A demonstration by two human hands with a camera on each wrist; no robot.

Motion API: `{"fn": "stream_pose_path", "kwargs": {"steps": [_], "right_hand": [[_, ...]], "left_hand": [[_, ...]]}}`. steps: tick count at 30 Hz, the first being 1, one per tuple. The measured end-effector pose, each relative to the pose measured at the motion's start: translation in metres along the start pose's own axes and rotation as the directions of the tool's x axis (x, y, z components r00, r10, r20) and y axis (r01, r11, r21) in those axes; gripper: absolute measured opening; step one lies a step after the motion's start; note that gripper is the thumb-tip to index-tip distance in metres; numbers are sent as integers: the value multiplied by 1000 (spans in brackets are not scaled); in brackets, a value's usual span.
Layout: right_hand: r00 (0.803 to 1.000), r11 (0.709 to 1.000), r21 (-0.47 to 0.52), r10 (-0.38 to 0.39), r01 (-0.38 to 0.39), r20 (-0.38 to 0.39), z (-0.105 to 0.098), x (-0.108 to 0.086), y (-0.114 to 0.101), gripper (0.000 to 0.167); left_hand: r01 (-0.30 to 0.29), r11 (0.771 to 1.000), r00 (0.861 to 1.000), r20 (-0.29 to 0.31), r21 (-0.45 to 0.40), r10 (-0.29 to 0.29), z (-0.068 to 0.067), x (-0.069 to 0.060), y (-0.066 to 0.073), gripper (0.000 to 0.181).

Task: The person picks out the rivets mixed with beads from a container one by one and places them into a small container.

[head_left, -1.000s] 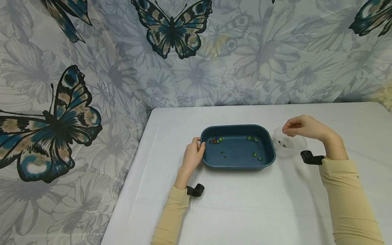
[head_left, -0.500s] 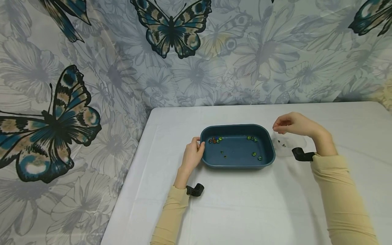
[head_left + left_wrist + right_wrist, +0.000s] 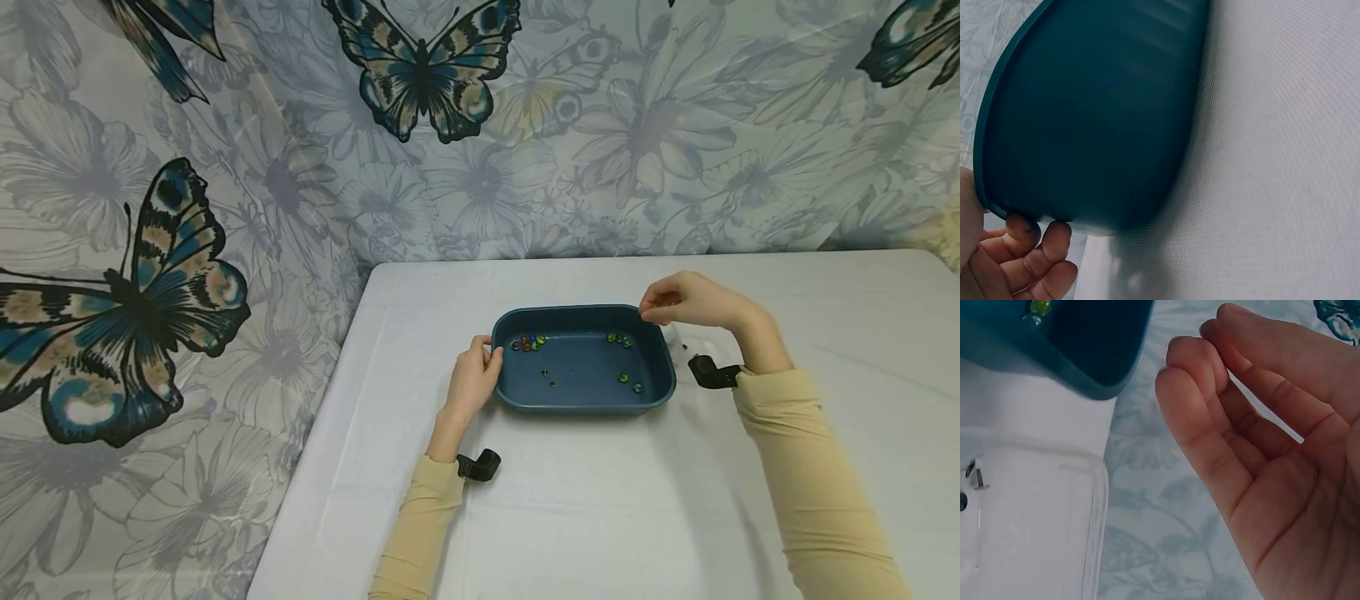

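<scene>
My left hand [image 3: 474,377] grips the left end of a dark blue rectangular tray [image 3: 577,402], its thumb at the rim; the left wrist view shows curled fingertips [image 3: 1057,240] against the tray's outer wall. Several coloured glass marbles [image 3: 528,342] lie in the tray's back left corner, with more marbles [image 3: 618,340] at the back right and two at the front right. Tiny pieces [image 3: 548,379] lie front left. My right hand [image 3: 693,300] is over the tray's back right corner, thumb and index fingertips together. Whatever may be between them is hidden.
A clear plastic container [image 3: 1094,487] stands right of the tray, partly under my right hand, with a few small metal pieces [image 3: 977,475] in it. Both stand on a white-covered table [image 3: 570,500]. A butterfly-patterned cloth [image 3: 480,192] hangs behind.
My right hand has moved left, from above the clear container to the tray's back right corner, fingertips together throughout. The left hand and tray have stayed put.
</scene>
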State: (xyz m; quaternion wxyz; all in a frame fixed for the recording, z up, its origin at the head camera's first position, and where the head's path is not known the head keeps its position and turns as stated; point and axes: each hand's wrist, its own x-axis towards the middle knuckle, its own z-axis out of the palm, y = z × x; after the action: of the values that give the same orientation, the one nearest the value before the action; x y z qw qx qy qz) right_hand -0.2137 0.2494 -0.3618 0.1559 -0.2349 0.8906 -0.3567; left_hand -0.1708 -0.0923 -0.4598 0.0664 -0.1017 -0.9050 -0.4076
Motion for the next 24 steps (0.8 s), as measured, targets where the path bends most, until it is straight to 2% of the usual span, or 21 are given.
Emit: {"fn": "stream_pose_path", "kwargs": {"steps": [11, 24], "right_hand": [[998, 999, 14, -52, 51, 42, 10, 21, -11, 7], [988, 996, 40, -81, 76, 134, 29, 49, -19, 7]], "left_hand": [[5, 1000, 1000, 6, 0, -5, 1, 0, 0, 31], [-5, 1000, 1000, -2, 4, 5, 0, 0, 0, 30]]}}
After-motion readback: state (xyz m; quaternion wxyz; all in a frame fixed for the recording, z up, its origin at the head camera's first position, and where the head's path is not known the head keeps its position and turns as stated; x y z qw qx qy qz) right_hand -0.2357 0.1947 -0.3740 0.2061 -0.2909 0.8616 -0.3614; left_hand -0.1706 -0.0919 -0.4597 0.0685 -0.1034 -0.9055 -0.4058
